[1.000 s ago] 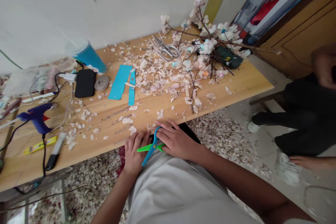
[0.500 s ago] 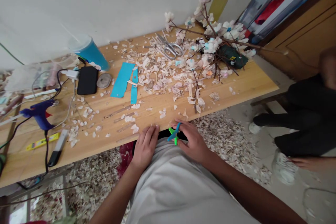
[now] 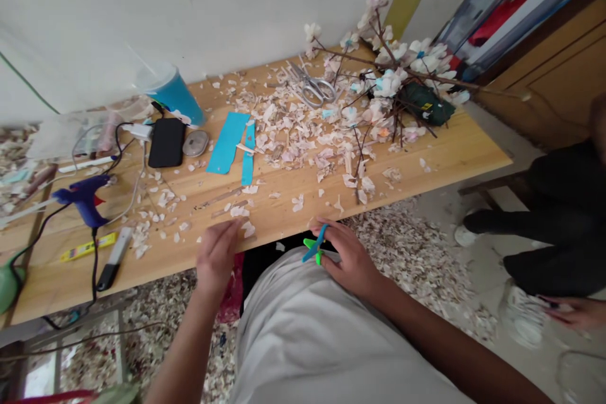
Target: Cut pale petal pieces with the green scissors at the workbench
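Note:
My left hand (image 3: pixel 218 255) is at the table's front edge, its fingers pressed together beside some pale petal scraps (image 3: pixel 240 210); whatever they may pinch is too small to make out. Against the front edge, my right hand (image 3: pixel 348 255) holds a small tool with blue and green parts (image 3: pixel 315 245), its fingers wrapped round the handles. Blue strips of paper (image 3: pixel 228 142) lie on the wooden table (image 3: pixel 449 167) beyond my hands. Metal scissors (image 3: pixel 312 87) rest among the heaped scraps. Branches with white blossoms (image 3: pixel 391 82) spread over the right part of the table.
On the left are a purple glue gun (image 3: pixel 89 201), a yellow cutter (image 3: pixel 88 247), a black-handled knife (image 3: pixel 114 260), a black phone (image 3: pixel 166 142) and a blue cup (image 3: pixel 177 101). A bottle (image 3: pixel 408 0) stands at the back. A person's dark-clothed legs (image 3: pixel 553 221) are at the right.
My left hand has moved left along the table edge, and its fingers have drawn together. My right hand still holds the blue and green tool. The view has shifted slightly.

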Motion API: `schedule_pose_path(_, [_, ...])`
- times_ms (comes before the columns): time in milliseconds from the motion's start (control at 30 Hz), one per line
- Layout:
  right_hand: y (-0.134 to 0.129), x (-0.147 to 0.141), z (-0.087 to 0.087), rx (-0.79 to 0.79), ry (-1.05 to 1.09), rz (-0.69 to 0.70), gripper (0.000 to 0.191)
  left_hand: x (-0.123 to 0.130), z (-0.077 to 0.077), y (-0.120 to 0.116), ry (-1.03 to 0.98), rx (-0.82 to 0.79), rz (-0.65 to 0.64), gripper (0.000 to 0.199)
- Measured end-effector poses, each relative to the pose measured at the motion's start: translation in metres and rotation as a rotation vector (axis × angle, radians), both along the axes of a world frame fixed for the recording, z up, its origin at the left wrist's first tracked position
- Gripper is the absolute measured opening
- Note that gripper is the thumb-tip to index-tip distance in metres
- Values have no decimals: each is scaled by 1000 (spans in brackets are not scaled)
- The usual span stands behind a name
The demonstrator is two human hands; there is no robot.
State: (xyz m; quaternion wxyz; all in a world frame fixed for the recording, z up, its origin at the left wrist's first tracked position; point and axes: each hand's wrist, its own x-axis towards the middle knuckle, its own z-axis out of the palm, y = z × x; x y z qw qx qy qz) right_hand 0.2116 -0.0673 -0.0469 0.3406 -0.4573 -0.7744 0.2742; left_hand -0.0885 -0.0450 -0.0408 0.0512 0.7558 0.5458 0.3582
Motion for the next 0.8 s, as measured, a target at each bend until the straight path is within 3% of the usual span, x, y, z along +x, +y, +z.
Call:
schedule_pose_path(100, [1, -2, -1, -13, 8, 10, 46, -6, 1, 10, -50, -72, 162, 18])
schedule_pose_path(267, [4, -6, 0, -20, 17, 49, 48, -2, -6, 7, 20, -94, -18, 18])
schedule_pose_path(467, [4, -7, -2, -14, -4, 68, 49, 2, -8, -7, 50, -90, -107, 34])
schedule_pose_path(667, [3, -9, -3, -10, -9, 65, 49, 7, -11, -9, -1, -128, 169, 28])
schedule_pose_path(800, [3, -10, -3, -14, -3, 63, 49, -2, -8, -12, 6, -99, 214, 24])
